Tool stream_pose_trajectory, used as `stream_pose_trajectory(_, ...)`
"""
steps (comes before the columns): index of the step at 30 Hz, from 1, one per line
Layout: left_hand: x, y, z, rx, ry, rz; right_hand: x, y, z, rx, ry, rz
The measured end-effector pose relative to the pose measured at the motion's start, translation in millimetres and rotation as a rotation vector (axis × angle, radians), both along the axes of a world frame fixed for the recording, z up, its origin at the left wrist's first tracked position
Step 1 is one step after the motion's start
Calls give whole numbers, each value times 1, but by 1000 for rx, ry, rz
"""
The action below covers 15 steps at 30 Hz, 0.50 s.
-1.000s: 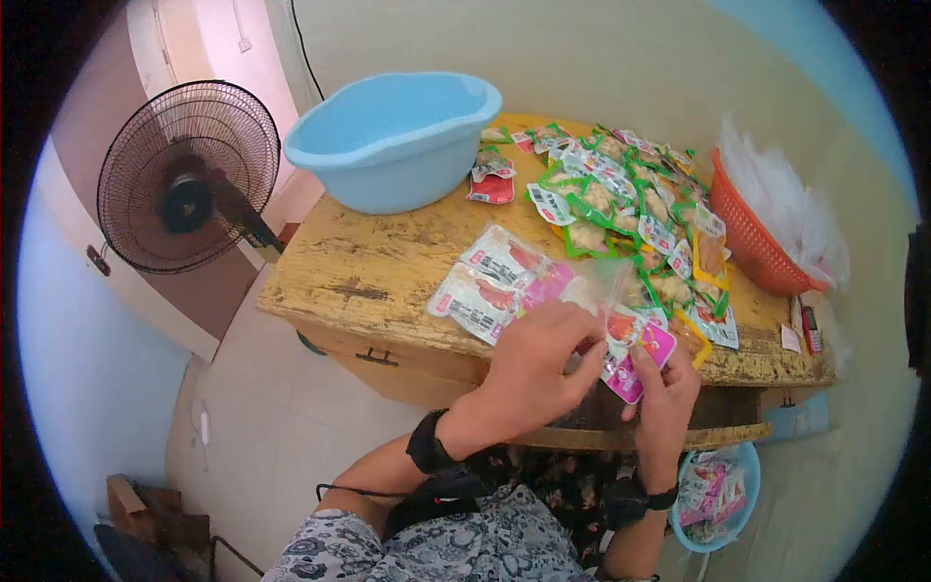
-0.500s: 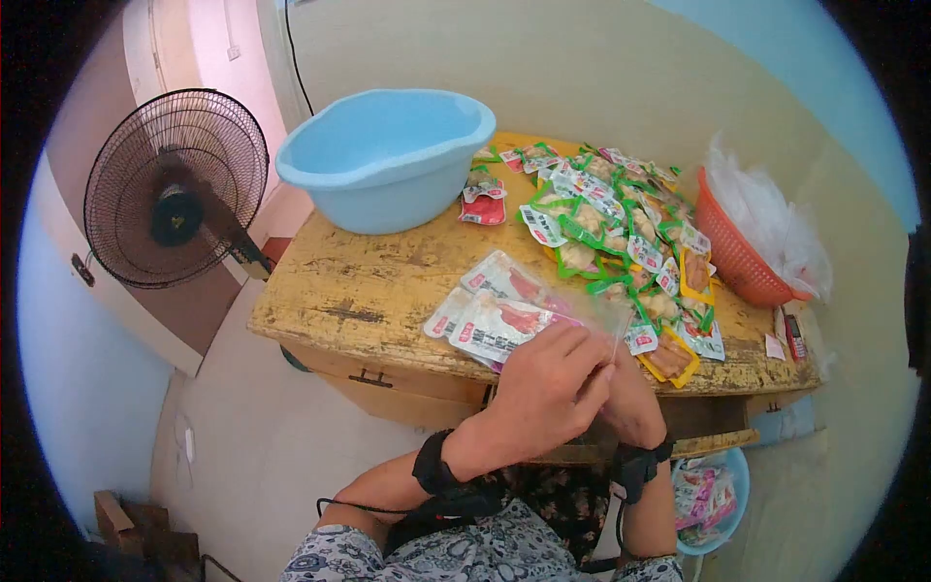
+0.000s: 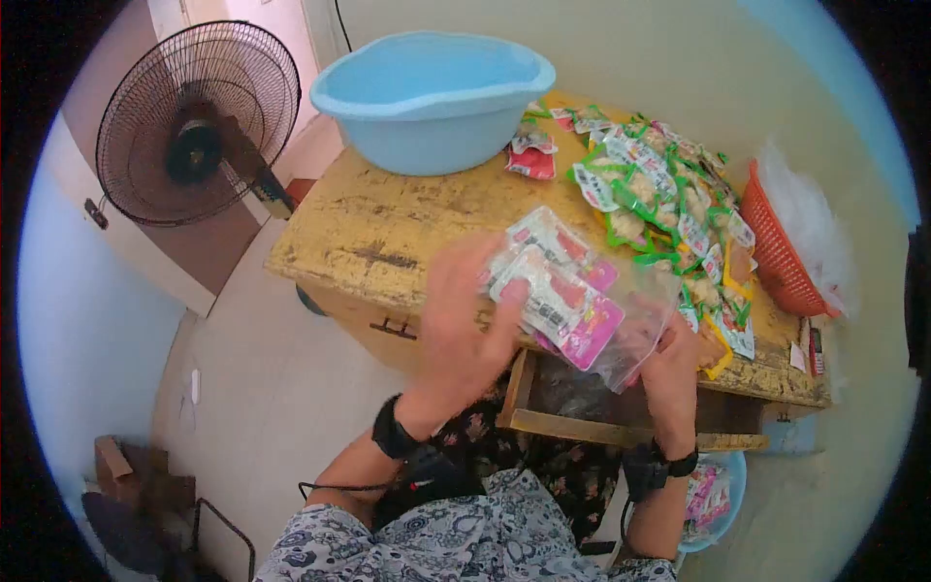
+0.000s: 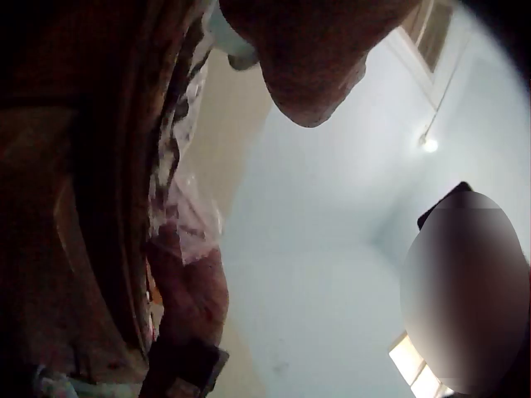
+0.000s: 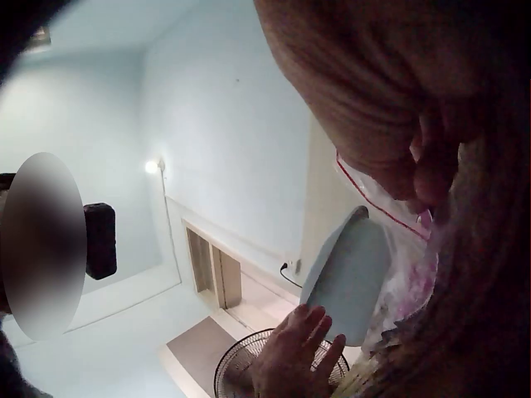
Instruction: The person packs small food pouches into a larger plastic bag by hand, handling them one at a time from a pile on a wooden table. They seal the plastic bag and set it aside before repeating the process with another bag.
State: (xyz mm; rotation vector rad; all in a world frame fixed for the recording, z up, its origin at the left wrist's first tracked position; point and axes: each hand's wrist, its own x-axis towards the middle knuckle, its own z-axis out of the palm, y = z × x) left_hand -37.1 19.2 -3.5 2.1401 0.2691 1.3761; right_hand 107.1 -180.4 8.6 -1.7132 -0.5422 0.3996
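Observation:
My left hand [image 3: 461, 325], blurred, is beside the left edge of pink-and-white packets [image 3: 572, 310] above the front of the worn yellow table. Its fingers look extended in the right wrist view, where the hand [image 5: 290, 361] shows in front of the fan. A clear plastic bag [image 3: 645, 310] lies against the packets' right end. My right hand [image 3: 671, 373] pinches the edge of this bag, partly hiding its fingertips. The right wrist view shows a red strip along the bag [image 5: 406, 249] by the right fingers.
A blue basin [image 3: 436, 107] stands at the back left, and a fan [image 3: 199, 126] beyond it. Many green-edged packets [image 3: 679, 209] are heaped right of centre, beside a red basket [image 3: 776, 247]. An open drawer [image 3: 572, 427] juts out below the tabletop.
My left hand has moved left, away from my right hand and the bag's edge. More of the packets and the bag shows between the hands. The head view has shifted.

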Motion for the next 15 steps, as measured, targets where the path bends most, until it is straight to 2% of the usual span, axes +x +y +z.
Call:
stream_pose_trajectory(2, -3, 17, -8, -126, 31, 29, 0, 2, 1, -41, -17, -1)
stream_pose_trajectory(5, -3, 25, -12, -423, 71, -141, 2, 7, -4, -37, -104, 2)
stream_pose_trajectory(7, -1, 25, -15, -465, 82, -189, 7, 10, -14, 47, -157, 21)
stream_pose_trajectory(8, 1, 25, -16, -485, 87, -218, 7, 10, -12, 7, -160, 20)
stream_pose_trajectory(12, 6, 21, -20, -334, 129, -178, 3, 19, -11, -116, -270, 12)
stream_pose_trajectory(15, 1, 16, -13, -225, 240, -111, 3, 27, -22, -78, -287, 30)
